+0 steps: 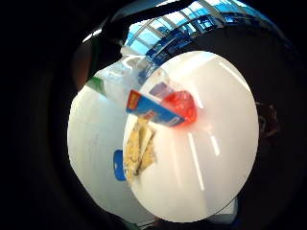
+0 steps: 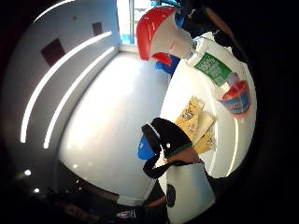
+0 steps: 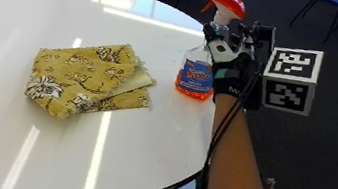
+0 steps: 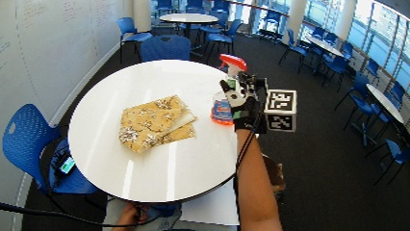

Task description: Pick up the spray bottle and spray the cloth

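Round white table (image 3: 149, 137) w/ folded yellow floral cloth (image 3: 87, 80) mid-surface. Spray bottle (image 3: 199, 69) stands near table edge, well apart from cloth; gloved right hand (image 3: 233, 69) wraps its neck. Risk: nozzle isn't pointing at cloth, so spray could miss.

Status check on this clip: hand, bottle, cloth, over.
Right hand beside spray bottle, grip not discernible. Bottle upright on table. Cloth folded, apart from bottle. Nothing between them.
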A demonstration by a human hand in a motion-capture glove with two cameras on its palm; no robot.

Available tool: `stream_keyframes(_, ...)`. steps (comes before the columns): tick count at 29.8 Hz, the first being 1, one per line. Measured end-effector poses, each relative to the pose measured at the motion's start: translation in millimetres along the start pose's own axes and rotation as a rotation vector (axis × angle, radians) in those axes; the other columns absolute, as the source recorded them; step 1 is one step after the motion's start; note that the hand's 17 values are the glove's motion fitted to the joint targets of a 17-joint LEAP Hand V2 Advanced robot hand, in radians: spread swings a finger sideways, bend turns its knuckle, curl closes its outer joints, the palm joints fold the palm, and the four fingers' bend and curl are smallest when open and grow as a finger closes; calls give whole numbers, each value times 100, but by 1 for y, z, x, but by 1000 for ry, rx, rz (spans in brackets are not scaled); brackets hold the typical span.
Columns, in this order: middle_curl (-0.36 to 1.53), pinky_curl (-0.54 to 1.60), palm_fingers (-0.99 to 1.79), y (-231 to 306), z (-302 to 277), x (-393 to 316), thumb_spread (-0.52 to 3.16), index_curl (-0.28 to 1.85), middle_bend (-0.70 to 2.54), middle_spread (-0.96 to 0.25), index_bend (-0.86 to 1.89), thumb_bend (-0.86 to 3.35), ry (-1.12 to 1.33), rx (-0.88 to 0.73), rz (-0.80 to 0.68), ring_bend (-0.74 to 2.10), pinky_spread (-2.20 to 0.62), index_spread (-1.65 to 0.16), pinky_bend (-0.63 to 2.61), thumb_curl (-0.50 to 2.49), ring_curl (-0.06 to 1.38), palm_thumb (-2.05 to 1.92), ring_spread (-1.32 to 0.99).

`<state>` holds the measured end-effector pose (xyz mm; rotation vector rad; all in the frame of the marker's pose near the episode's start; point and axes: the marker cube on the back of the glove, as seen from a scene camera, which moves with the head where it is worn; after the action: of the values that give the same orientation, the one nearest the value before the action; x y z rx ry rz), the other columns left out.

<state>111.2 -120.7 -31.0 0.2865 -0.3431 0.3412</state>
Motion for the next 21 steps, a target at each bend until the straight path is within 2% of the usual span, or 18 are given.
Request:
stream_keyframes(7,37,29,66,-25,8,17,93,22,33,-7,6,-1,-87,-25,75,48,16,-33,20,31,35,62,-10)
stream_keyframes(21,41,28,75,-45,2,21,83,19,46,-17,9,-3,-84,17,41,54,13,-33,16,34,37,69,-15)
